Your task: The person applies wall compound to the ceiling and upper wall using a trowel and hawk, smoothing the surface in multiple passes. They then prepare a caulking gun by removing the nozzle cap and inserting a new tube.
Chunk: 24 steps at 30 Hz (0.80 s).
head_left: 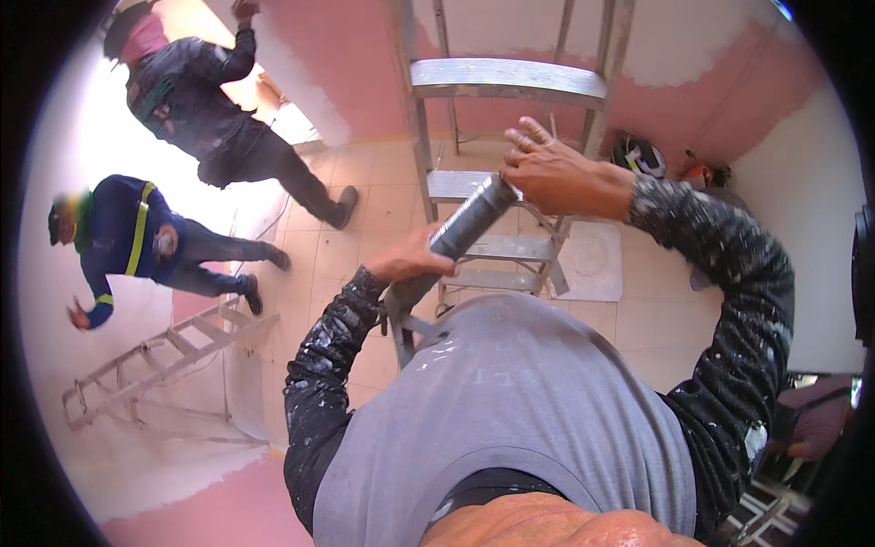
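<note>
A grey cylindrical gun-like tool [472,217], resembling a caulking gun, is held at a slant across my front, its handle and frame low at the left. My left hand [410,257] is wrapped around its body. My right hand [565,182] is at the upper end, fingers spread and partly bent; its thumb is hidden, and I cannot tell whether it touches the tube. An aluminium stepladder [509,77] stands just beyond both hands.
Two co-workers [187,91] [123,228] are at left, near another aluminium ladder [182,342]. Pink and white patched walls surround a tiled floor [337,264]. A pale square board [592,260] and assorted gear [638,155] are at right.
</note>
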Each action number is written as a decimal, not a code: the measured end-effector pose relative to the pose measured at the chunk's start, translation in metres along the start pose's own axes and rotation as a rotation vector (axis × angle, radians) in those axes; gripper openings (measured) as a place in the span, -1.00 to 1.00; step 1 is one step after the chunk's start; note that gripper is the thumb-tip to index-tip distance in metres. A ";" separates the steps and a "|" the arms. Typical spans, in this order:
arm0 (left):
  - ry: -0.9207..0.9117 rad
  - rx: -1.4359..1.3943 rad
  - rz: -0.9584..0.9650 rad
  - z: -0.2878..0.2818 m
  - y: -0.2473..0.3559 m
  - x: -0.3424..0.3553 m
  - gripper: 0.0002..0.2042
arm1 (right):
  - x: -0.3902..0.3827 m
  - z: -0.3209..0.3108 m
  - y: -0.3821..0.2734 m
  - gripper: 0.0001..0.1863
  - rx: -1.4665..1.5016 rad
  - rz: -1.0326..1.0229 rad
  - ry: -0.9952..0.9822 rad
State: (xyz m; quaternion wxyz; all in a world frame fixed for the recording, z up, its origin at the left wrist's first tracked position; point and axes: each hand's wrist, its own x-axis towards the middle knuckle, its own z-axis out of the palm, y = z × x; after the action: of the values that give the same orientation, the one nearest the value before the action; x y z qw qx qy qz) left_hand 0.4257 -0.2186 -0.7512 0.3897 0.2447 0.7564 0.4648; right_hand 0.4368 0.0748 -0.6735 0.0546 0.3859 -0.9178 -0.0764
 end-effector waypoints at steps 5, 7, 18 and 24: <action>0.478 0.045 0.176 -0.065 -0.007 -0.004 -0.49 | 0.010 -0.025 -0.046 -0.62 0.710 0.211 0.601; 0.646 -0.219 0.294 -0.074 0.022 -0.021 -0.56 | 0.015 -0.011 -0.058 -0.61 0.923 0.298 0.681; 1.018 -0.517 0.656 -0.110 0.039 -0.055 -0.66 | 0.055 0.090 -0.085 -0.56 1.725 0.421 0.513; 1.158 -0.473 0.762 -0.111 0.057 -0.059 -0.54 | 0.105 0.060 -0.134 -0.43 0.725 0.116 0.540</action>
State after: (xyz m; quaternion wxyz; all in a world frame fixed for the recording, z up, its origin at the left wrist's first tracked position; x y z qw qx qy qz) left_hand 0.3692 -0.2931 -0.6498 -0.2191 0.1153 0.5828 0.7740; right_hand 0.4478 -0.0865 -0.7529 0.1577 0.3342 -0.8583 0.3561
